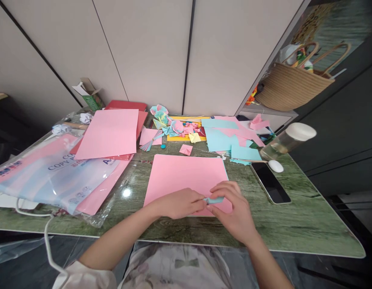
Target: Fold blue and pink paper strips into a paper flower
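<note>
Both hands meet over the near edge of a pink paper sheet (182, 174) lying on the green table (309, 220). My left hand (180, 203) and my right hand (236, 210) pinch a small folded light-blue paper piece (214, 200) between their fingertips. The piece is mostly hidden by the fingers.
A black phone (270, 182) and a white oval object (275, 166) lie to the right, beside a tipped clear jar with a white lid (287, 140). Blue and pink sheets and paper flowers (174, 126) clutter the back. An opened copy-paper pack (53, 172) lies at left. A woven basket (291, 86) sits on a shelf.
</note>
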